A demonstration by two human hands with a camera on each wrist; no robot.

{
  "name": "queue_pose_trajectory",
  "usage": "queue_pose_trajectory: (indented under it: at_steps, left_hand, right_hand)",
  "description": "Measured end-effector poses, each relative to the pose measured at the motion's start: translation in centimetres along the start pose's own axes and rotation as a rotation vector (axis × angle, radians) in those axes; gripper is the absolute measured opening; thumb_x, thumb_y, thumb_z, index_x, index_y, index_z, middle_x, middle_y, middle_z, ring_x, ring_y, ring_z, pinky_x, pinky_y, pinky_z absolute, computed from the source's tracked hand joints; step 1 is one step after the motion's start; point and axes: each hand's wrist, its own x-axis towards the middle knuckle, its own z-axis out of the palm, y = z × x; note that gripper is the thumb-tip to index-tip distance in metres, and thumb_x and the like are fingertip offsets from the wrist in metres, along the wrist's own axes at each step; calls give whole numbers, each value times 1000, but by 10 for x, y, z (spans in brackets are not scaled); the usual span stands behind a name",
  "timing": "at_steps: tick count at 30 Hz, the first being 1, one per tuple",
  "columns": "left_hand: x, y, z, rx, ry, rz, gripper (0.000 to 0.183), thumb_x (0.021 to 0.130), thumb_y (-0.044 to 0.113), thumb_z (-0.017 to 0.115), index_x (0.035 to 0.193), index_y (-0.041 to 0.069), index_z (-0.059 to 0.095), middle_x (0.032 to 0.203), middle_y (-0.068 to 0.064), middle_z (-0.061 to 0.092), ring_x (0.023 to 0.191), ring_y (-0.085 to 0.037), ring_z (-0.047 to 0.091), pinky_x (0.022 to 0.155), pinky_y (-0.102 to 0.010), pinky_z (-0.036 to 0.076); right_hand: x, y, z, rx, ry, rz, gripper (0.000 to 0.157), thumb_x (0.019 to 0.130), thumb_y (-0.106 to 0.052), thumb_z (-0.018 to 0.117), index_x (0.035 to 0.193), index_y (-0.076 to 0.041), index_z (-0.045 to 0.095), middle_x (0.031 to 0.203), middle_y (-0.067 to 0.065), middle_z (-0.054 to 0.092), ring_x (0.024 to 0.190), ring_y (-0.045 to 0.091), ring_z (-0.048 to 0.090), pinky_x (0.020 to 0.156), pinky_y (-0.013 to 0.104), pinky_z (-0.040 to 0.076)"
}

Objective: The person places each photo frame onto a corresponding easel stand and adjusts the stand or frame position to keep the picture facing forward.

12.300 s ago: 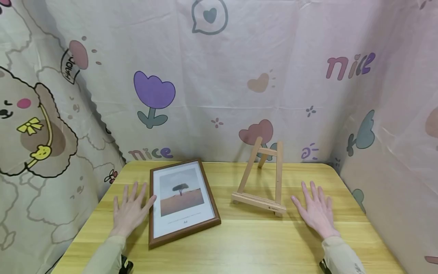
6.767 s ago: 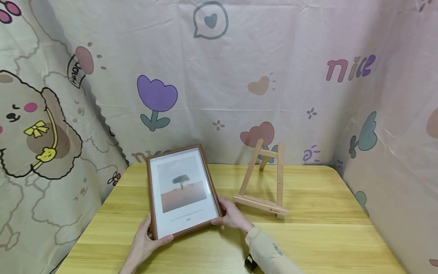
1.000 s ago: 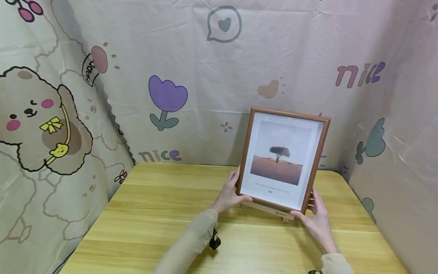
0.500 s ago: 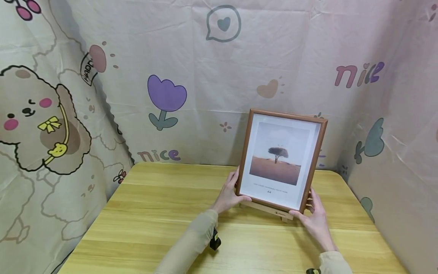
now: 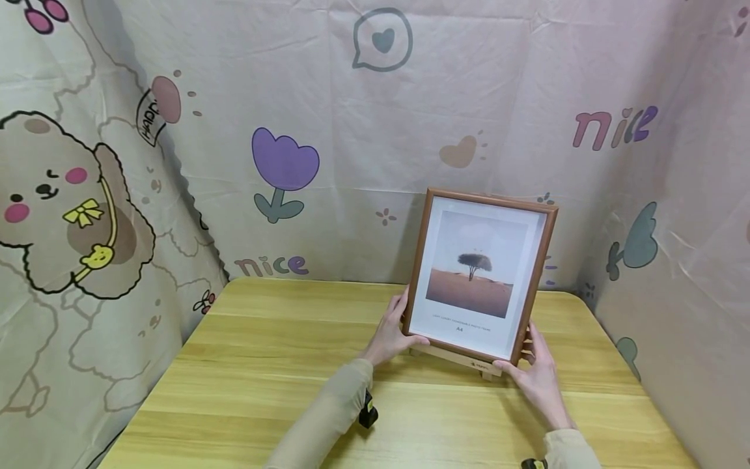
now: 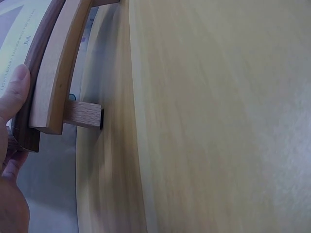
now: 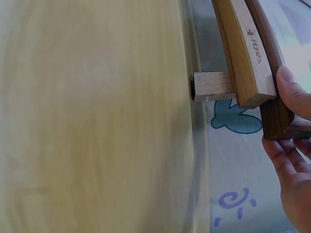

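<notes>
A brown-rimmed picture frame [image 5: 477, 264] with a tree print stands upright, leaning back, over the small wooden easel [image 5: 457, 357]. Only the easel's front ledge and foot show below it in the head view; its legs are hidden behind. My left hand [image 5: 390, 335] grips the lower left corner, thumb on the front and fingers round the side. At the lower right corner my right hand [image 5: 540, 376] holds on the same way. Both wrist views show the frame's bottom edge right at the ledge [image 6: 54, 73], with each thumb [image 7: 291, 94] on its front.
The light wooden table [image 5: 252, 365] spreads to the left and in front. A patterned cloth [image 5: 351, 130] hangs behind the table and along both sides. Dark wrist cameras [image 5: 368, 410] sit at both sleeves.
The picture frame first lay at the table's left with both hands flat nearby; both hands then lifted it rightward onto the easel. Over the last second its top has shifted slightly down and left.
</notes>
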Motion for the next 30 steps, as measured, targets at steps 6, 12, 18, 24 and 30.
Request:
queue_pose_trajectory:
  at_steps: [6, 12, 18, 24, 30]
  left_hand:
    - [-1, 0, 0, -10, 4, -5, 123, 71, 25, 92, 163, 11, 12, 143, -10, 45, 122, -21, 54, 108, -41, 48]
    - [0, 1, -2, -22, -7, -21, 125, 72, 25, 92, 164, 20, 8, 144, -9, 44, 125, -22, 53, 111, -42, 46]
    - [0, 2, -2, -10, -8, -25, 124, 72, 24, 92, 164, 19, 9, 143, -9, 44, 122, -21, 54, 109, -40, 47]
    - [0, 1, -2, -1, 5, -6, 123, 71, 25, 92, 163, 14, 12, 143, -9, 45, 117, -20, 54, 104, -39, 49]
    - [0, -1, 1, 19, 18, 17, 123, 71, 25, 93, 163, 11, 13, 139, -10, 46, 107, -17, 54, 92, -29, 52]
  right_hand:
    - [0, 2, 2, -8, -6, 9, 112, 62, 6, 91, 156, -1, 30, 122, 17, 56, 93, -10, 47, 79, 1, 45]
    - [-1, 2, 3, -6, -4, 9, 114, 62, 7, 91, 157, -2, 30, 124, 16, 55, 93, -10, 47, 79, 2, 45]
    - [-1, 2, 3, -5, -3, 16, 114, 62, 7, 91, 157, -2, 29, 123, 17, 55, 92, -10, 47, 78, 2, 46]
    - [0, 2, 3, -6, -6, 24, 114, 62, 6, 92, 157, -1, 29, 121, 17, 56, 92, -10, 47, 78, 2, 46]
    - [-1, 2, 2, -13, -10, 16, 114, 62, 6, 91, 157, 0, 28, 122, 18, 54, 92, -9, 46, 77, 3, 46]
